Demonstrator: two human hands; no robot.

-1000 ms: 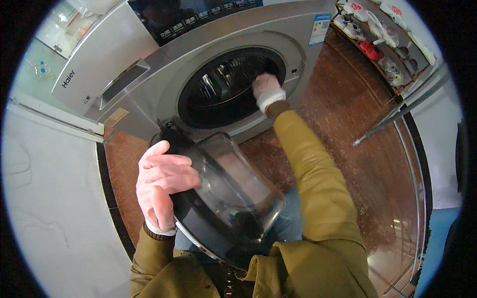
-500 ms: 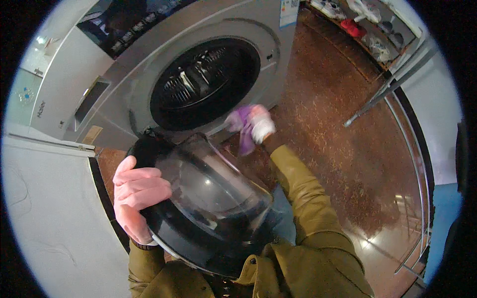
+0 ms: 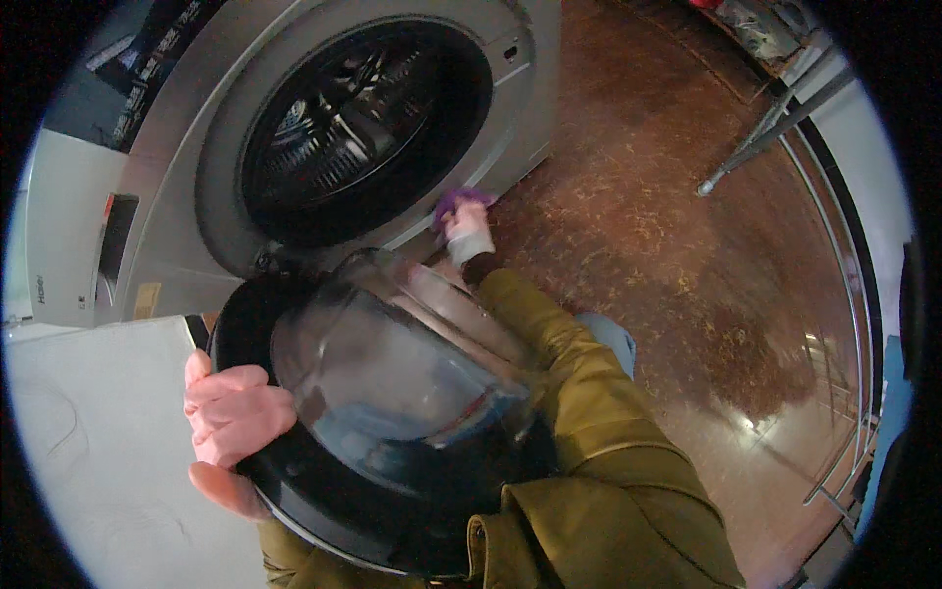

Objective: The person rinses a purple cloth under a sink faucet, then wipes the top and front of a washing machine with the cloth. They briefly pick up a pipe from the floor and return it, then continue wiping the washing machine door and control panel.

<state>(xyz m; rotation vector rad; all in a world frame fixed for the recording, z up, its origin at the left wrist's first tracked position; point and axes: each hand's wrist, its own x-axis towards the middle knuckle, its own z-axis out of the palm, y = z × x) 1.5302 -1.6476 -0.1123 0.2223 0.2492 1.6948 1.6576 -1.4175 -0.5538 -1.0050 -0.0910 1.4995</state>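
Note:
A front-loading washing machine (image 3: 162,231) stands ahead, its round opening showing the metal drum (image 3: 348,123). Its door (image 3: 392,393), a black ring with a clear glass bowl, hangs swung out toward me. My left hand (image 3: 235,412), in a pink glove, grips the door's left rim with fingers curled over it. Beyond the door, my gloved right hand (image 3: 467,224) is closed on a purple cloth (image 3: 451,204). That cloth lies against the lower front of the machine, below the opening. Part of my right forearm passes behind the door's right edge.
Brown patterned floor (image 3: 648,226) spreads to the right. A metal rack leg (image 3: 756,147) and curved rails (image 3: 834,255) stand there, with a shelf of items (image 3: 760,34) at the upper right. A white panel (image 3: 88,422) borders the left.
My right hand has brought the cloth left and onto the machine's lower front; before, it hung loosely beside it. My view has shifted closer, and my left hand stays on the door rim.

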